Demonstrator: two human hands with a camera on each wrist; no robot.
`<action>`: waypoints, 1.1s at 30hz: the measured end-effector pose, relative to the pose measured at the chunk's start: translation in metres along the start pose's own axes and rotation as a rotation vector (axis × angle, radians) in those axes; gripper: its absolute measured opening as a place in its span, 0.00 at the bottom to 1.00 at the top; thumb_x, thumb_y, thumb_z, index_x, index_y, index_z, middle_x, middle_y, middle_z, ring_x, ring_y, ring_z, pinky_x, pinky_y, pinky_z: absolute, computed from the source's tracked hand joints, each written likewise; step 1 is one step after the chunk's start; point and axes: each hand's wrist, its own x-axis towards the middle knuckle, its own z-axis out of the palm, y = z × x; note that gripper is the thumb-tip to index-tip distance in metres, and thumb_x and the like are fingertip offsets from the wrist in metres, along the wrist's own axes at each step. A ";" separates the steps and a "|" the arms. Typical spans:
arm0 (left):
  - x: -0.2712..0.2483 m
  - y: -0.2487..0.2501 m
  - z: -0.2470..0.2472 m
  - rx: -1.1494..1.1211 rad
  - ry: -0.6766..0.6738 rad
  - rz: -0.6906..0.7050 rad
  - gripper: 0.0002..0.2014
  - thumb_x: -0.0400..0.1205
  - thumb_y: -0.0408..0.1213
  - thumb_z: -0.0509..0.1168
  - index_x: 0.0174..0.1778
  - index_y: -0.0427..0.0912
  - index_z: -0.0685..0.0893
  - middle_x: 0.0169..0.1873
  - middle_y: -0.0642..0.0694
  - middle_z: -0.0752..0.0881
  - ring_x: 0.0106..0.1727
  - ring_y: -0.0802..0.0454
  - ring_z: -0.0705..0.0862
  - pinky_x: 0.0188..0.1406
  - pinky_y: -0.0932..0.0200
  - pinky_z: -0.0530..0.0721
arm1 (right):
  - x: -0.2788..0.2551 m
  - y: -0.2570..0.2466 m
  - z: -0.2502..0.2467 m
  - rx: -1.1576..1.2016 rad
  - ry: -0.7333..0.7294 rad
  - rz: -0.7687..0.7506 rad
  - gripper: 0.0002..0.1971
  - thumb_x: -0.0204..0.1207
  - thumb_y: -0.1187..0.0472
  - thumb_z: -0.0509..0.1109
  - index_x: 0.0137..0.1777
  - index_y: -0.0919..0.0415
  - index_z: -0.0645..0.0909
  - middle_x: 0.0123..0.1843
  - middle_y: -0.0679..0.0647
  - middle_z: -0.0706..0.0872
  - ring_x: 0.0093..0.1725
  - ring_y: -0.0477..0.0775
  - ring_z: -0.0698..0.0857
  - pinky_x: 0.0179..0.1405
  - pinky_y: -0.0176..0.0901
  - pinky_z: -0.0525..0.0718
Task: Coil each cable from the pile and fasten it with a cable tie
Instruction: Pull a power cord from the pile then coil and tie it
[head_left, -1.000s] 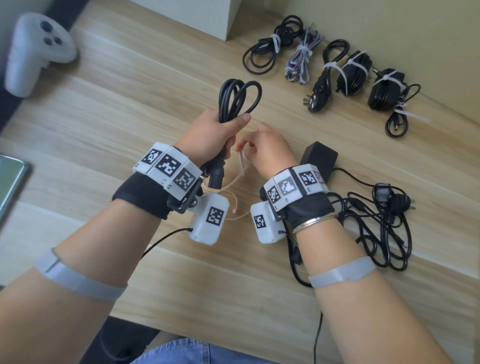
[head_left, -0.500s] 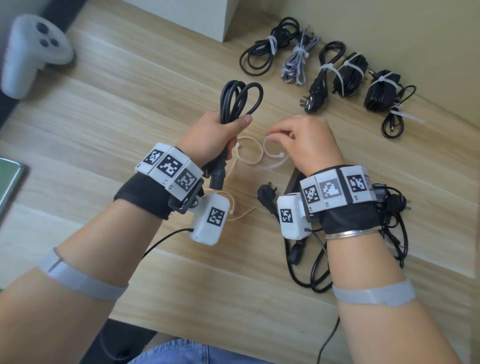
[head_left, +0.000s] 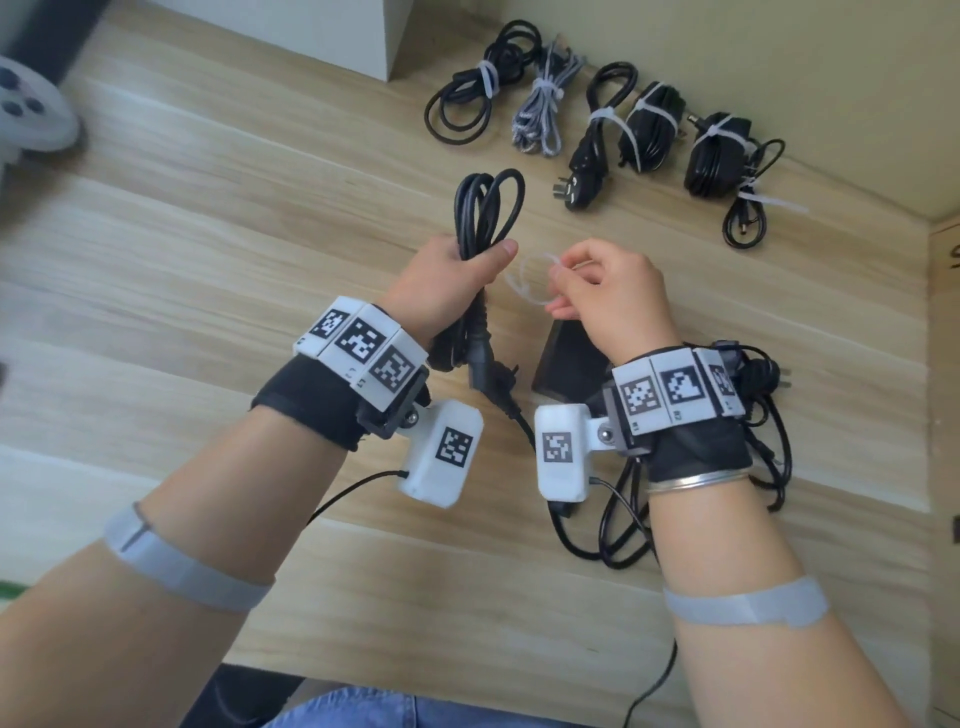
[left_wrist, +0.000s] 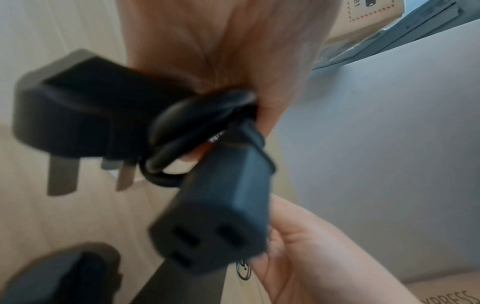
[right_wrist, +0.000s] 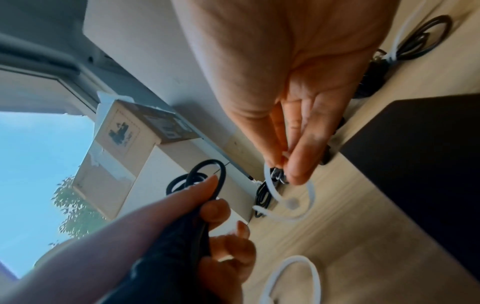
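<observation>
The head camera is looking down from above at both hands over the counter. Each wrist camera is looking along its own hand, very close. All three views are showing the coiled black cable.

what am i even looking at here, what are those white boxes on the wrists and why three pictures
A person is tidying cables with bare hands. The white boxes are small cameras strapped to each wrist; a third sits on the head, hence three views. From the head view, the left hand grips a coiled black power cable, its plugs hanging below. The right hand pinches a looped white cable tie. On the wooden table, five tied bundles lie at the back, and a loose tangle of cables waits under the right wrist.
</observation>
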 end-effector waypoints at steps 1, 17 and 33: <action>0.001 0.001 0.004 0.000 -0.006 -0.001 0.16 0.82 0.47 0.61 0.31 0.44 0.72 0.27 0.47 0.76 0.30 0.52 0.76 0.33 0.60 0.77 | -0.001 0.002 -0.001 0.043 -0.008 0.013 0.02 0.79 0.63 0.67 0.45 0.57 0.80 0.34 0.49 0.87 0.32 0.45 0.89 0.43 0.40 0.89; 0.007 0.016 0.068 0.101 -0.059 0.000 0.16 0.83 0.45 0.60 0.28 0.49 0.75 0.26 0.53 0.75 0.28 0.60 0.74 0.25 0.74 0.72 | -0.015 0.027 -0.024 0.659 -0.124 0.250 0.15 0.77 0.79 0.53 0.37 0.59 0.63 0.51 0.76 0.83 0.45 0.60 0.90 0.42 0.43 0.90; 0.024 0.022 0.097 0.708 -0.066 0.022 0.14 0.82 0.45 0.58 0.50 0.36 0.79 0.43 0.39 0.81 0.46 0.41 0.80 0.40 0.55 0.73 | -0.021 0.041 -0.058 0.217 0.068 -0.184 0.10 0.79 0.64 0.63 0.42 0.49 0.82 0.32 0.45 0.83 0.32 0.42 0.79 0.32 0.38 0.79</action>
